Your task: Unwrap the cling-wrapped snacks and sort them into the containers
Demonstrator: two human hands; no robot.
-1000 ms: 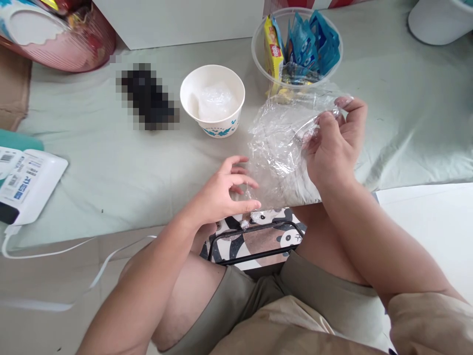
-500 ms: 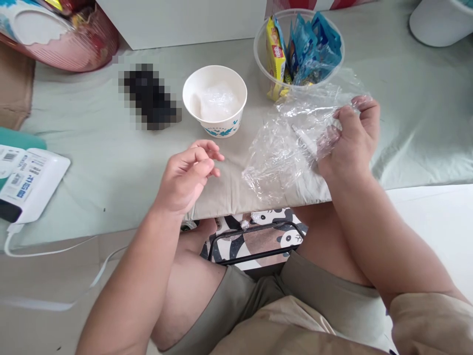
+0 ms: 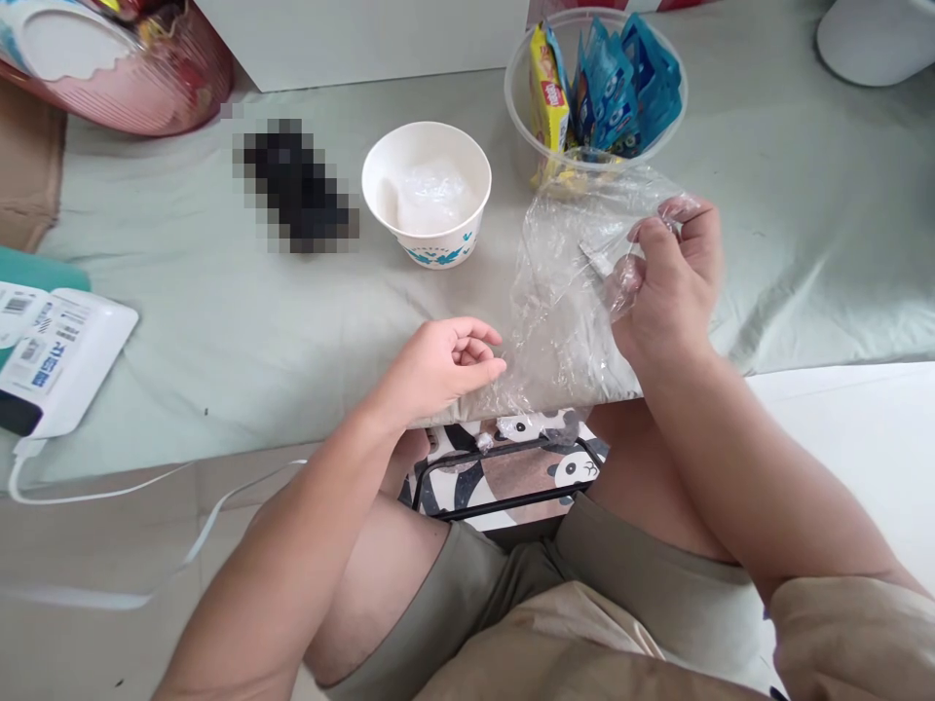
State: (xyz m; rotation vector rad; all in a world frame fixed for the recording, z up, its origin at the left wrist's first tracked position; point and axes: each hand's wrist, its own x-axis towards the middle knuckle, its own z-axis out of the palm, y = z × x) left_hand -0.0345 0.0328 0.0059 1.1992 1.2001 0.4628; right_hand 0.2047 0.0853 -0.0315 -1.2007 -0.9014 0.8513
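Observation:
My right hand (image 3: 668, 287) pinches the upper right edge of a crumpled sheet of clear plastic wrap (image 3: 562, 292), holding it just above the pale green tablecloth (image 3: 219, 321). My left hand (image 3: 445, 365) pinches the sheet's lower left corner near the table's front edge, thumb pressed to curled fingers. A white paper bowl (image 3: 428, 190) with blue print stands behind, with a wad of clear plastic inside.
A clear round tub (image 3: 595, 92) of blue and yellow snack packets stands behind the wrap. A pixelated dark object (image 3: 296, 185) lies left of the bowl. A white box with labels (image 3: 55, 355) and a cable sit at left. A panda-print stool (image 3: 511, 467) is between my knees.
My left hand lifted away from the wrap toward the bowl, then came back down and closed on the sheet's lower corner. My right hand kept its hold and shifted slightly.

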